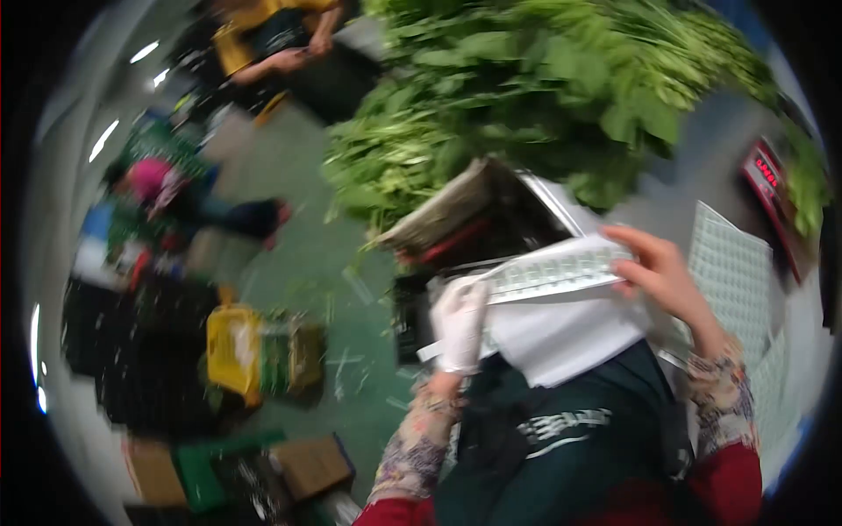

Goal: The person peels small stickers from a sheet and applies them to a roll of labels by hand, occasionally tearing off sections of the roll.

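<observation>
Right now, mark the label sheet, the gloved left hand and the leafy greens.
label sheet [553,270]: head view, printed middle.
left hand [460,320]: head view, gloved back.
leafy greens [526,79]: head view, pile's middle.

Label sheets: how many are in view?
2. The held sheet spans the left hand and right hand; the flat sheet lies just right of them. More may be hidden underneath.

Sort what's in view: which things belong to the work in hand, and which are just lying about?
In hand:
label sheet, held at its ends by the left hand and the right hand

Lying about:
leafy greens
spare label sheets
red display
yellow crate
cardboard box
another person, in the background
</observation>
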Demonstrator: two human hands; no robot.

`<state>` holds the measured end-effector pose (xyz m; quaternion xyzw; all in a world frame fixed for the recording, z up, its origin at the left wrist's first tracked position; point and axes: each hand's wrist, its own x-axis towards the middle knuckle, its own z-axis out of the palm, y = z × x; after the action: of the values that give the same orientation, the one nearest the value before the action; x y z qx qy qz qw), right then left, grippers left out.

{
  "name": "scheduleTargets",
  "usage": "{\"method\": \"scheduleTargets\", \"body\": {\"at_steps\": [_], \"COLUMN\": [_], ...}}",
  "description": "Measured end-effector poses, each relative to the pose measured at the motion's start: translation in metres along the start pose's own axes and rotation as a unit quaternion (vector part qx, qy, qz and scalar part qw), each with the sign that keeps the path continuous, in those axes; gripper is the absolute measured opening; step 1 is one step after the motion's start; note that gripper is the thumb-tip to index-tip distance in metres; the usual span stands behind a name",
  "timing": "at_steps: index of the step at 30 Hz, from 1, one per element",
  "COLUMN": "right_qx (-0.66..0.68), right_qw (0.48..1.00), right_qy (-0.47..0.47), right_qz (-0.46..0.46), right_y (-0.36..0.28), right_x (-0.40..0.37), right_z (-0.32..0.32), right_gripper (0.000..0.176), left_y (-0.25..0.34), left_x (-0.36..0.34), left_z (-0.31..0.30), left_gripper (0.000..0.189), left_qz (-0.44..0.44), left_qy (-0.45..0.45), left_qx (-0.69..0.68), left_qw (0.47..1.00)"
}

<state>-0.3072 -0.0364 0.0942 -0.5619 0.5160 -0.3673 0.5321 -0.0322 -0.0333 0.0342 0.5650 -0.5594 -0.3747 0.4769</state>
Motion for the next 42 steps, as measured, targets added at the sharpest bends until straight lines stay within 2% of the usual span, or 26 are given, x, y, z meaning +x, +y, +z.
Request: {"method": "scheduleTargets", "body": {"at_steps": [1, 2, 3, 4, 6, 9, 10, 14, 18, 23, 30, 34, 35, 36, 38, 40, 42], "right_qx": [0.0, 0.028, 0.027, 0.034, 0.038, 0.047, 0.049, 0.075, 0.075, 0.064, 0.054, 0.055, 0.047, 0.038, 0.034, 0.075, 0.034], "right_qw": [1.0, 0.999, 0.999, 0.998, 0.998, 0.998, 0.998, 0.996, 0.995, 0.994, 0.995, 0.989, 0.987, 0.984, 0.975, 0.954, 0.965], "right_qy": [0.018, 0.022, 0.022, 0.017, 0.02, 0.03, 0.03, 0.043, 0.067, 0.082, 0.082, 0.13, 0.144, 0.159, 0.2, 0.268, 0.255], "right_qz": [0.01, 0.024, 0.037, 0.041, 0.04, 0.024, 0.024, 0.015, 0.003, -0.027, 0.006, -0.046, -0.059, -0.071, -0.091, -0.115, -0.043], "right_y": [0.003, 0.003, 0.001, -0.004, 0.001, 0.006, 0.006, 0.008, 0.007, 0.001, -0.012, -0.004, -0.007, -0.01, -0.03, -0.054, -0.076], "right_x": [0.0, 0.003, 0.005, 0.007, 0.01, 0.008, 0.008, 0.01, 0.005, -0.006, -0.015, -0.021, -0.026, -0.032, -0.048, -0.065, -0.083], "right_z": [0.003, 0.006, 0.009, 0.013, 0.014, 0.016, 0.016, 0.019, 0.016, 0.011, 0.008, -0.013, -0.021, -0.028, -0.037, -0.032, -0.04], "right_gripper": [0.043, 0.044, 0.043, 0.043, 0.043, 0.041, 0.038, 0.025, 0.011, 0.006, 0.009, 0.014, 0.017, 0.021, 0.031, 0.027, 0.021], "left_y": [-0.001, 0.003, -0.004, -0.004, -0.028, -0.028, -0.022, -0.016, -0.005, 0.019, 0.018, 0.049, 0.053, 0.065, 0.09, 0.097, 0.111], "left_x": [-0.002, -0.002, -0.001, -0.001, 0.001, -0.003, -0.004, -0.006, -0.01, -0.011, -0.009, -0.006, -0.007, -0.008, -0.009, -0.006, -0.014], "left_z": [-0.002, -0.001, -0.003, -0.009, -0.007, -0.015, -0.02, -0.021, -0.024, -0.032, -0.029, -0.029, -0.025, -0.023, -0.023, -0.011, 0.001], "left_gripper": [0.015, 0.017, 0.017, 0.017, 0.027, 0.04, 0.035, 0.019, 0.016, 0.013, 0.014, 0.037, 0.041, 0.04, 0.037, 0.032, 0.024], "left_qz": [0.025, -0.016, -0.066, -0.053, -0.113, -0.103, -0.11, -0.114, -0.114, -0.091, -0.11, -0.123, -0.066, -0.026, -0.068, 0.032, 0.027], "left_qy": [0.008, 0.004, -0.003, -0.028, -0.109, -0.148, -0.156, -0.101, -0.061, -0.008, -0.033, -0.186, -0.187, -0.198, -0.246, -0.235, -0.16], "left_qx": [0.04, -0.07, -0.099, -0.076, -0.266, -0.321, -0.33, -0.302, -0.287, -0.233, -0.235, -0.289, -0.236, -0.231, -0.229, -0.221, -0.173], "left_qw": [0.999, 0.997, 0.993, 0.995, 0.951, 0.93, 0.924, 0.941, 0.949, 0.968, 0.965, 0.931, 0.951, 0.952, 0.939, 0.946, 0.971]}}
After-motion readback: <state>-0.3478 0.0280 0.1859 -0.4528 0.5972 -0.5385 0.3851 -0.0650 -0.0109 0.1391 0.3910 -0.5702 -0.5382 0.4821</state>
